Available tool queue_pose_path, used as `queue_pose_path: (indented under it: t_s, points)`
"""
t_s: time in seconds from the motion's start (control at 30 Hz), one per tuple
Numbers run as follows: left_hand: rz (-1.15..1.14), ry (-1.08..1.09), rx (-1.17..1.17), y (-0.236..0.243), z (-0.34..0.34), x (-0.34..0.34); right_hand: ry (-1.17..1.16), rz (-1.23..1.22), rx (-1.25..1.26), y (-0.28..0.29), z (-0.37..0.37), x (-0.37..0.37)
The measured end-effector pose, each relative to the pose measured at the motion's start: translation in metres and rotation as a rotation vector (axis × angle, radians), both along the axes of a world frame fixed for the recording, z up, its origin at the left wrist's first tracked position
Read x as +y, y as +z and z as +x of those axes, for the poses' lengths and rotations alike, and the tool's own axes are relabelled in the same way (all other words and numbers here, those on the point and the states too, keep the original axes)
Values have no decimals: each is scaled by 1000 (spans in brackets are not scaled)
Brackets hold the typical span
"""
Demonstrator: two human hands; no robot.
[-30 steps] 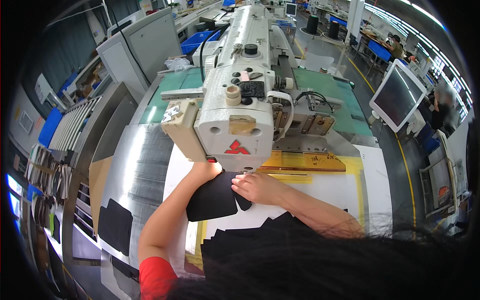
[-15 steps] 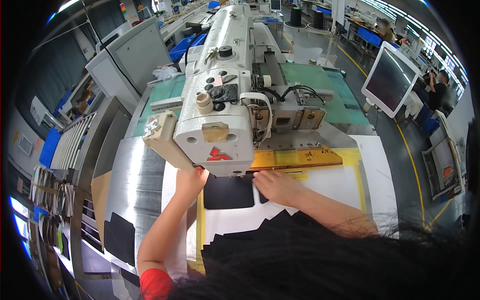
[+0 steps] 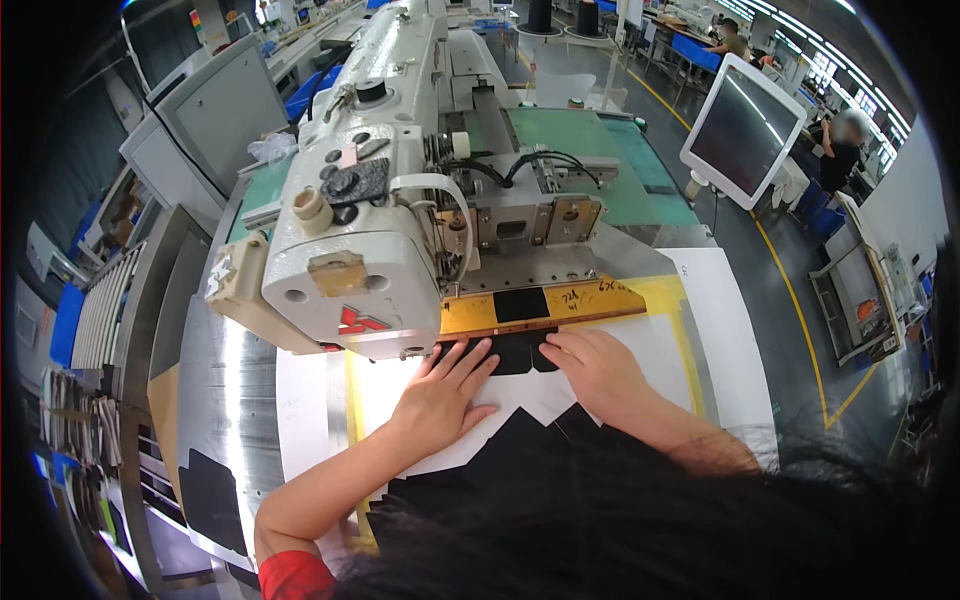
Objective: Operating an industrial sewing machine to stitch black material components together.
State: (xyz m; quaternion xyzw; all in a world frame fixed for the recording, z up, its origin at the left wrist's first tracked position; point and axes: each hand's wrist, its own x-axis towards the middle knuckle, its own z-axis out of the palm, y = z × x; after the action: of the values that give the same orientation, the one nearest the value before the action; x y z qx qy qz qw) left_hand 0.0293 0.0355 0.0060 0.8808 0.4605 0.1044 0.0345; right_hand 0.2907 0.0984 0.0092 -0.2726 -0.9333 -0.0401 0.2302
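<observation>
A flat black piece [image 3: 515,354], its material unclear, lies against the front edge of a yellow bar [image 3: 610,298] beside the sewing machine's head [image 3: 350,295]. My left hand [image 3: 440,400] is open, with fingers spread flat and their tips over the piece's left part. At the piece's right end, my right hand [image 3: 605,375] has its fingers bent together on the edge; its thumb is partly hidden. Both hands rest above a white sheet [image 3: 620,345] bordered with yellow tape. A black rectangle [image 3: 521,304] shows within the bar; I cannot tell whether it belongs to the piece.
More flat black pieces [image 3: 212,500] lie at the left on the metal table [image 3: 225,400]. Dark hair and black shapes cover the lower middle. A screen [image 3: 745,130] stands to the right, a grey cabinet [image 3: 220,110] to the left. Other people sit far back at the right.
My left hand has come from beside the machine head onto the black piece. The piece now lies farther away, against the bar. The view has shifted right; the black rectangle has appeared.
</observation>
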Motion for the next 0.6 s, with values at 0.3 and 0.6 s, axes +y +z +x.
queue_pose_path:
  t_s: [0.3,0.6]
  points:
    - [1,108,-72,-6,9,8,-39,-181,-121,-19,-14,-21]
    - [3,87,-64,0,2,1,-81,-216,-101,-19,-17,-10]
